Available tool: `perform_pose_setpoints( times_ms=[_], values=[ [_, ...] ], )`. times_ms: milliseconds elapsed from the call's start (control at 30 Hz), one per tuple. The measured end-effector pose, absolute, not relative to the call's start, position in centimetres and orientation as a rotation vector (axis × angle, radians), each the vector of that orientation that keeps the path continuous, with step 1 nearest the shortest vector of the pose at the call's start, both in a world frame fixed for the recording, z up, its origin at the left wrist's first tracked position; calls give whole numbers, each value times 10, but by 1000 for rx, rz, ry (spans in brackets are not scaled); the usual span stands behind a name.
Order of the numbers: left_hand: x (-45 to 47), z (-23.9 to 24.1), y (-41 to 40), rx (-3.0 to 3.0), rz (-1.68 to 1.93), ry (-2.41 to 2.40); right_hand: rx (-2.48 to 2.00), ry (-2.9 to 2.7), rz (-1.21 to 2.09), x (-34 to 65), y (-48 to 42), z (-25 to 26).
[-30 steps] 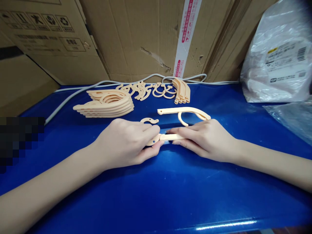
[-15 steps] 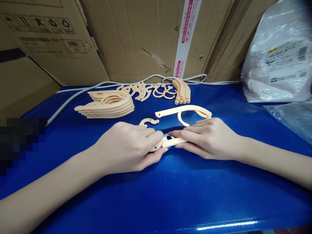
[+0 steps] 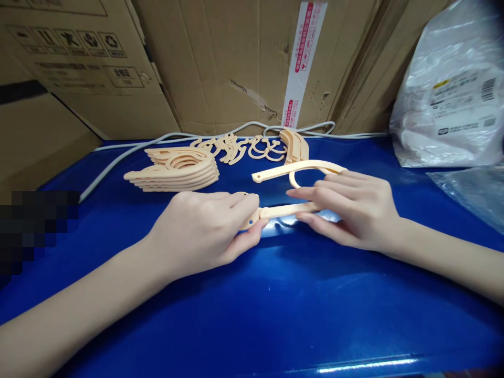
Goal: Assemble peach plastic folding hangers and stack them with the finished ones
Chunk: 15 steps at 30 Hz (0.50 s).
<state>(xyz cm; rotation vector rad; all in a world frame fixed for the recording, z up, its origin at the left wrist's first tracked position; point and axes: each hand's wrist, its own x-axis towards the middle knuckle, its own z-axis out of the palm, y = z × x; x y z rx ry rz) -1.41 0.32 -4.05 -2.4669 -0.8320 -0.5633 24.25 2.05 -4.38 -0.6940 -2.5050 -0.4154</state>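
Note:
My left hand [image 3: 205,228] is closed around a beige plastic hanger hook piece [image 3: 249,223], pinched between thumb and fingers, with most of it hidden. A slim beige hanger arm [image 3: 283,211] meets this piece at its left end. Around the arm's other end my right hand [image 3: 352,210] is closed, thumb below and fingers above. A second, curved hanger arm [image 3: 299,166] lies just beyond, its right end against my right fingers; whether it is joined to the held parts I cannot tell. Below it, a thin curved piece [image 3: 292,180] shows partly.
Stacked beige folded hangers [image 3: 169,176] stand at the back left. Loose hooks [image 3: 232,149] and a bundle of hanger arms [image 3: 296,147] lie along the back of the blue table [image 3: 252,315]. A white cable [image 3: 114,170], cardboard boxes [image 3: 220,63] and a plastic bag [image 3: 444,105] border it.
Both hands have lifted slightly away from me with the held parts. My right hand has slid rightward along the arm, exposing more of it. The second arm has shifted upward in view.

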Motion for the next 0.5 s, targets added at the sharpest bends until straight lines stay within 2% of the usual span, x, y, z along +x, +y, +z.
perform_pose_setpoints(
  times_ms=[233,500],
  values=[
    [-18,-37,8,-2475,-531,-861,-844,-2341,-413,249,29,-38],
    [-18,-38,9,-2441,-536,-846,-980,-2374,-230,257,42,-38]
  ],
)
